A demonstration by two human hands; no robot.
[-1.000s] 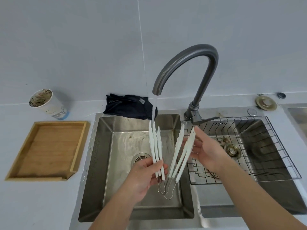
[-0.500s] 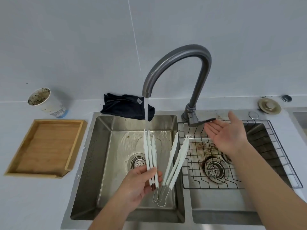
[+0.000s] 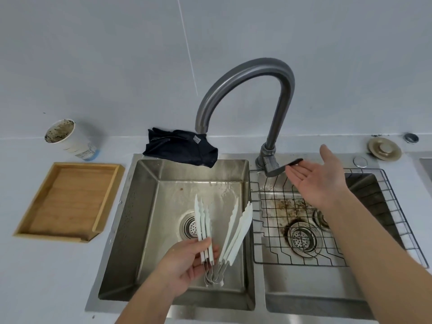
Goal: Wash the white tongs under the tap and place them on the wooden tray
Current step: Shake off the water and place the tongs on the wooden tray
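Your left hand (image 3: 187, 260) pinches the white tongs (image 3: 219, 235) over the sink (image 3: 149, 206); no water runs from the tap (image 3: 245, 73). Your right hand (image 3: 320, 178) lies flat against the tap handle (image 3: 284, 166). Washing looks done, so next carry the tongs to the wooden tray (image 3: 67, 199), left of the sink.

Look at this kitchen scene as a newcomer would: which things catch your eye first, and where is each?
The tall curved grey metal tap arches over the steel double sink at the centre. Below it, the left hand grips the white plastic tongs, fanned out above the left basin, while the open right hand reaches the tap's lever. On the counter left of the sink lies the shallow wooden tray.
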